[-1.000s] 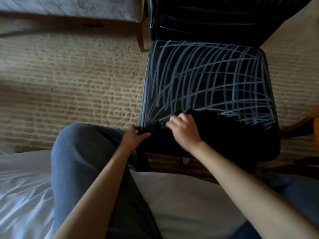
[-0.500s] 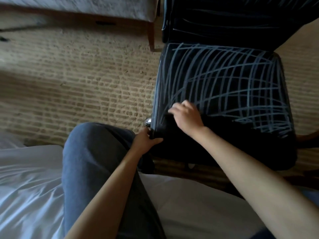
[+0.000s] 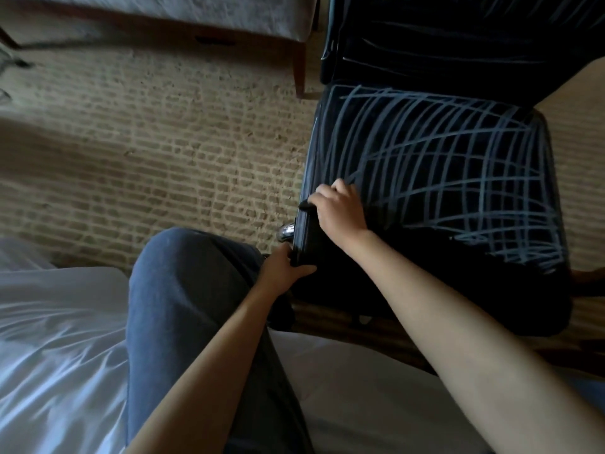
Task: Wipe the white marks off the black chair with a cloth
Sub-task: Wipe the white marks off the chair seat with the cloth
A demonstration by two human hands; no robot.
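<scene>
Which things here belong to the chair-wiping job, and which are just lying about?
Job: black chair, white marks, dark cloth held by the right hand, left hand gripping the seat's corner.
Lying about: white sheet, carpet, wooden furniture leg.

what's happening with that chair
A seated person is wiping a black chair covered in white marks. The right hand grips a dark cloth at the seat's near left corner, while the left hand holds the seat's front edge. Nearly all of the seat shows marks.
</scene>
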